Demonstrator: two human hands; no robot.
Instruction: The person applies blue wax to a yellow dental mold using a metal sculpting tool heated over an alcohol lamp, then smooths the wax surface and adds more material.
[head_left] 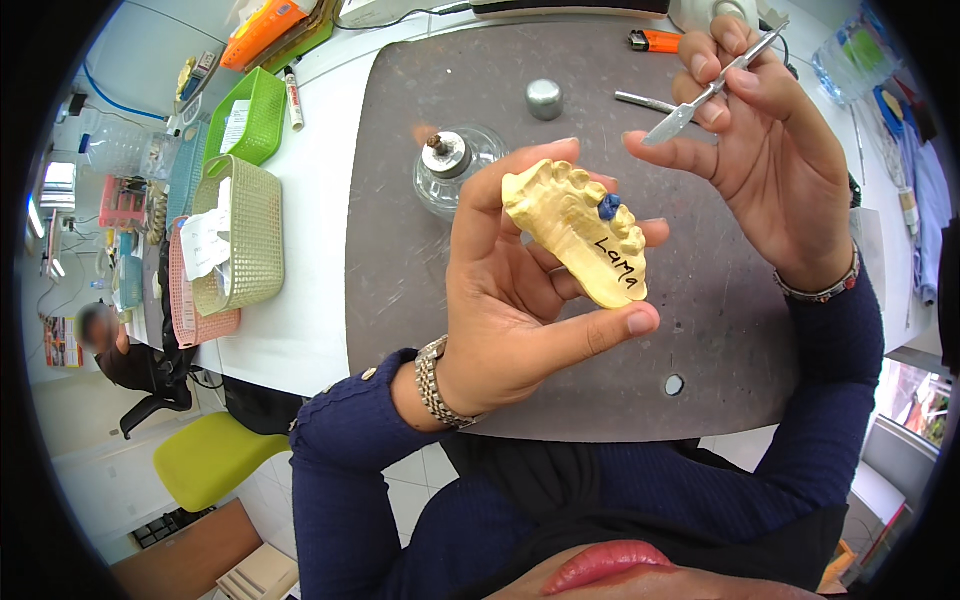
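Observation:
My left hand (505,320) is closed around a pale yellow dental cast (575,230), held tilted over the work mat with its teeth facing up. On one tooth of the cast sits a small lump of dark blue wax (609,207), and black handwriting marks its base. To the right and higher up, my right hand (785,165) pinches a metal wax knife (700,103) between thumb and fingers. The knife's flat blade points down and left toward the cast, apart from it. Behind my left hand stands a glass spirit lamp (455,165) with a faint orange flame at its wick.
A silver metal cap (545,99), another thin metal tool (645,101) and an orange lighter (657,41) lie on the grey-brown mat (420,300). Green (262,120), cream (255,240) and pink (205,325) baskets stand at the left with a marker (293,98). Another person (135,360) sits far left.

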